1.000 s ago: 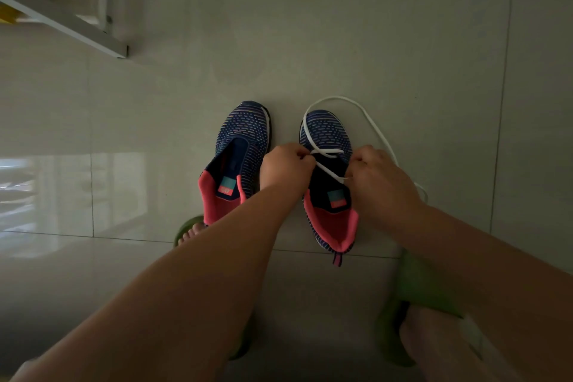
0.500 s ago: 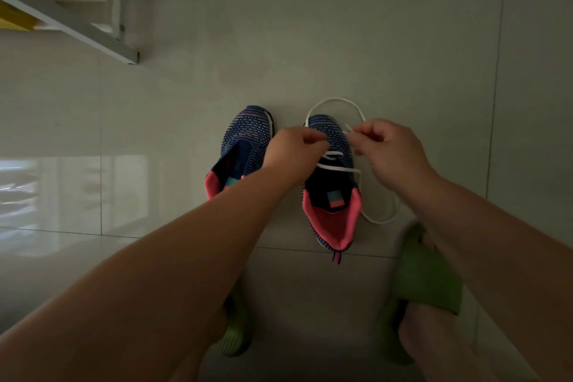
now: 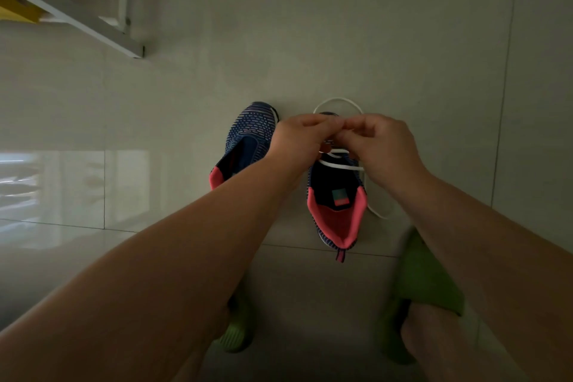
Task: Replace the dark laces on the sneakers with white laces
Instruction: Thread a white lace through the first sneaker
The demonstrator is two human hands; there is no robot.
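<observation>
Laces (image 3: 341, 165) in white cross the right shoe (image 3: 336, 201), which sits on the floor (image 3: 372, 40) with its toe pointing away from the person. Both hands meet right over the toe end. The left hand (image 3: 299, 138) and right hand (image 3: 379, 141) have curled fingers, tips touching, and seem to pinch the lace. A loop runs past the toe. The left shoe (image 3: 245, 143) sits just beside, no lace showing.

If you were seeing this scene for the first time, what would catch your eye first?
Two bare hands, the left hand and right hand, meet fingertip to fingertip over the right blue knit sneaker with pink lining, working a thin white lace. Beside it stands the unlaced left blue knit sneaker, on pale floor tiles.
</observation>
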